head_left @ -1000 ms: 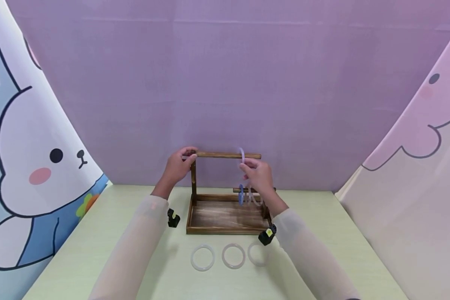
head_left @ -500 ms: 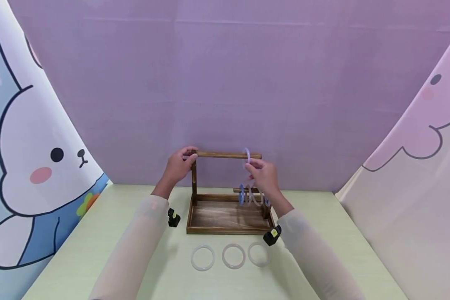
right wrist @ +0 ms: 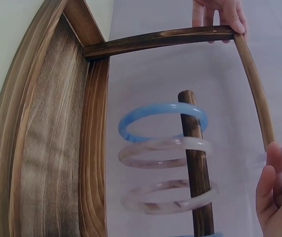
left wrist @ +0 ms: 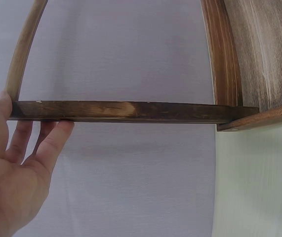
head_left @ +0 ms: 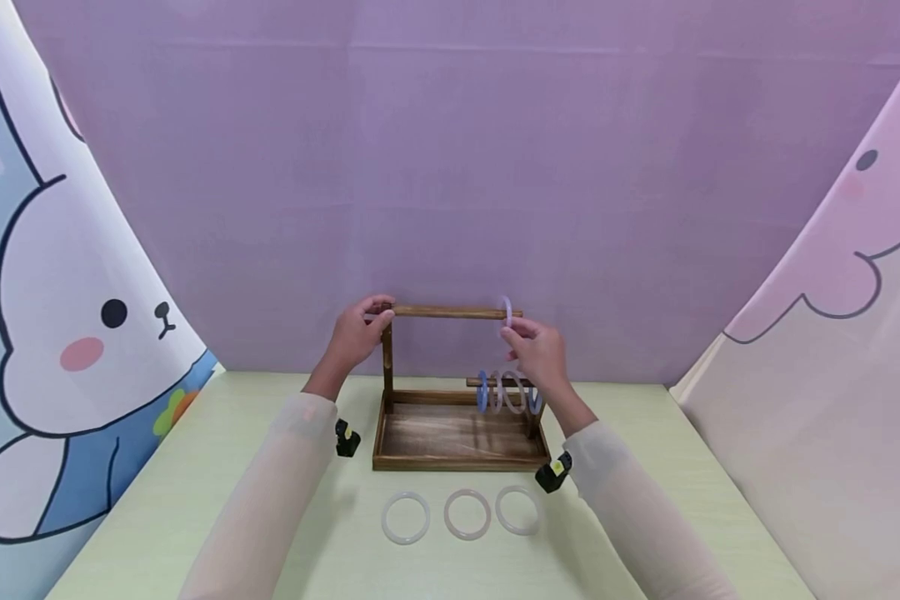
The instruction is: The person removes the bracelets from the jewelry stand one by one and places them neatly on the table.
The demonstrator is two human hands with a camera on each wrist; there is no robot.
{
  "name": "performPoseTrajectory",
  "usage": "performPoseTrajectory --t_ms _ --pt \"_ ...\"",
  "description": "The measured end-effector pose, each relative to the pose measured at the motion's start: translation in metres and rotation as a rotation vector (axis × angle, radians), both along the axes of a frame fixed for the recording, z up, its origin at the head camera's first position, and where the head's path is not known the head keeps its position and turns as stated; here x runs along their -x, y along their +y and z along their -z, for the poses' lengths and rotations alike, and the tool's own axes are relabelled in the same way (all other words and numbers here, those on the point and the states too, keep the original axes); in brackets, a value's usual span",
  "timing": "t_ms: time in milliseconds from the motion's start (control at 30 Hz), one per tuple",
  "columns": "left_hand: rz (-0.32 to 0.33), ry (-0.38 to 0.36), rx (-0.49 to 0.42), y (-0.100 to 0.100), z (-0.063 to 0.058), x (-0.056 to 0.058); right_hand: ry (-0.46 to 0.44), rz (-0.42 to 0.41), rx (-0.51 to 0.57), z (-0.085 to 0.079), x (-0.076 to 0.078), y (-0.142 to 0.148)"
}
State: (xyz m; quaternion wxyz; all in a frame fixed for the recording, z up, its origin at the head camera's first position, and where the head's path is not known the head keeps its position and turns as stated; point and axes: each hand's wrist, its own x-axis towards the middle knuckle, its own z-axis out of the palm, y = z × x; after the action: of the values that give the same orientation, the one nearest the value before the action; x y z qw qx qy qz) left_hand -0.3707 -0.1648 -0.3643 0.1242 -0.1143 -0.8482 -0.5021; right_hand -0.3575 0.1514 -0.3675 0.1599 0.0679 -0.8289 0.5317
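Observation:
My left hand [head_left: 358, 335] grips the upper left corner of a dark wooden bangle stand [head_left: 387, 358], thumb and fingers around the top of its post. My right hand [head_left: 542, 354] pinches a pale lavender bangle [head_left: 507, 308] by its lower part. That bangle encircles the top bar [head_left: 450, 312] close to the bar's free right end. On the shorter lower bar [right wrist: 196, 168] hang a blue bangle [right wrist: 155, 108], two whitish bangles with brownish streaks [right wrist: 155, 144], and another blue bangle [head_left: 536, 400] nearer the right post. My right fingers hide much of the held bangle in the right wrist view.
The stand's base is a shallow tray [head_left: 457, 463] on a pale green table [head_left: 270, 467]. In front of it lie three bangles: a whitish one [head_left: 385, 525], a pinkish one [head_left: 448, 523] and another whitish one [head_left: 500, 518]. A purple cloth [head_left: 450, 167] hangs behind.
My right hand has slid the lavender bangle rightward along the top bar toward its free end. My left hand keeps its hold on the stand's corner.

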Motion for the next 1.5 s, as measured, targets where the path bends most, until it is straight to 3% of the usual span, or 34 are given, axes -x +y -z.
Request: performPoseTrajectory --t_ms 833,1167,1500 --pt "-0.017 -0.006 0.001 -0.003 0.002 -0.001 0.061 0.028 -0.03 0.005 -0.005 0.036" --pt "-0.024 0.001 0.01 -0.003 0.0 0.0 0.142 0.006 -0.118 0.012 -0.007 0.052" --pt "-0.02 -0.005 -0.002 0.0 0.002 0.002 0.184 -0.026 -0.245 0.023 -0.021 0.074"
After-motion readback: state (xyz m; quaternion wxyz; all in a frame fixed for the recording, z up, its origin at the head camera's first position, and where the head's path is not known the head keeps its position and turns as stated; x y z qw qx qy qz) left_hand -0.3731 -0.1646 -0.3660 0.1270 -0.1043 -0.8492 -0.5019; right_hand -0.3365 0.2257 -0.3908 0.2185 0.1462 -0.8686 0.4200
